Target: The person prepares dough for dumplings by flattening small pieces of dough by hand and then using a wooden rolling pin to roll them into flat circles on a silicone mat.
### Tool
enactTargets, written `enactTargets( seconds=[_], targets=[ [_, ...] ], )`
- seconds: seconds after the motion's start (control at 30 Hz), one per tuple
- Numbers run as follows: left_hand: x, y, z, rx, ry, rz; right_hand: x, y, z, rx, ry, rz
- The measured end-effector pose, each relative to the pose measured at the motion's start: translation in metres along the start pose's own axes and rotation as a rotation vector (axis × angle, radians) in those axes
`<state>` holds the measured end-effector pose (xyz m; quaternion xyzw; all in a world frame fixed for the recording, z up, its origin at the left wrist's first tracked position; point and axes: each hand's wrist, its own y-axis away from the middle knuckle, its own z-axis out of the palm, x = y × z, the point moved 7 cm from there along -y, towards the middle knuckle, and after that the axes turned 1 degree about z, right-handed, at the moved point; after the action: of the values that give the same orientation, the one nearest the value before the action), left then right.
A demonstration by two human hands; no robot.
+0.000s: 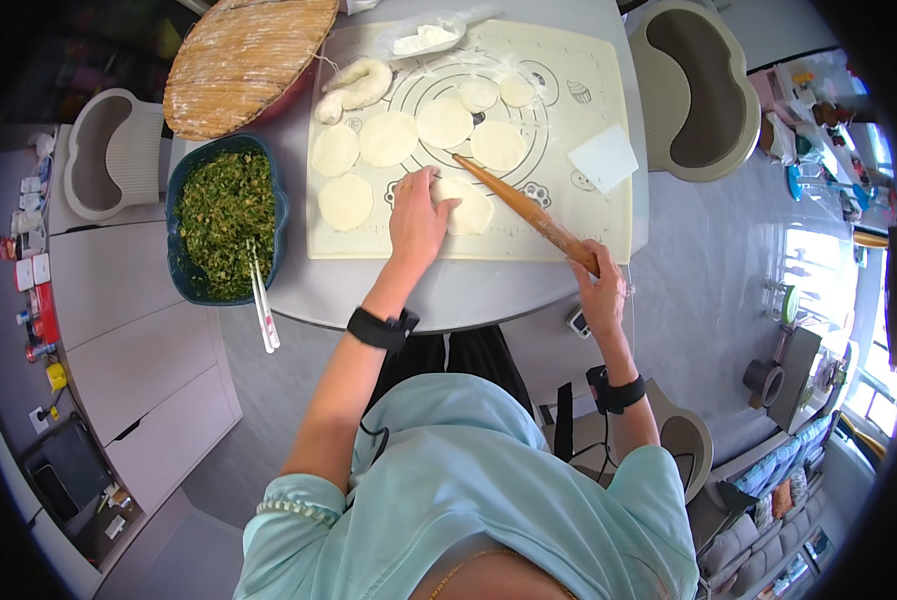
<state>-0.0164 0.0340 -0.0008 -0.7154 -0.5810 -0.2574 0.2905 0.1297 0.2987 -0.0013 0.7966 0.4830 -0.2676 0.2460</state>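
My left hand rests at the left edge of a flat dough round, its thumb lying over the dough and apart from the fingers. Whether it pinches the edge is hidden. A tapered wooden rolling pin slants across the mat, with my right hand closed around its near end. The pin's far tip is beyond the dough round, by other rounds. Several thin rounds, such as one on the left and one in the middle, lie on the silicone pastry mat. Two smaller pieces lie farther back.
A curved dough roll lies at the mat's back left, near a bag of flour. A white scraper is at right. Left stand a blue bowl of chopped green filling with chopsticks and a slatted wooden tray. Chairs flank the table.
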Motion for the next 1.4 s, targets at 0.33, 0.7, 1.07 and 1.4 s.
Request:
enactTargets(
  seconds=[0.33, 0.7, 1.07, 1.4],
  targets=[
    [0.01, 0.01, -0.036, -0.01, -0.029, 0.13, -0.054, -0.011, 0.029, -0.03, 0.09, -0.412],
    [-0.019, -0.008, 0.009, -0.201, -0.35, 0.219, -0.088, -0.055, 0.077, -0.011, 0.537, -0.556],
    [-0.013, 0.016, -0.008, -0.172, -0.203, 0.225, -0.078, -0.043, 0.07, -0.076, 0.433, -0.501],
    [-0.004, 0.027, -0.018, -0.44, 0.255, -0.029, -0.086, -0.023, 0.082, -0.112, 0.463, -0.635]
  ],
)
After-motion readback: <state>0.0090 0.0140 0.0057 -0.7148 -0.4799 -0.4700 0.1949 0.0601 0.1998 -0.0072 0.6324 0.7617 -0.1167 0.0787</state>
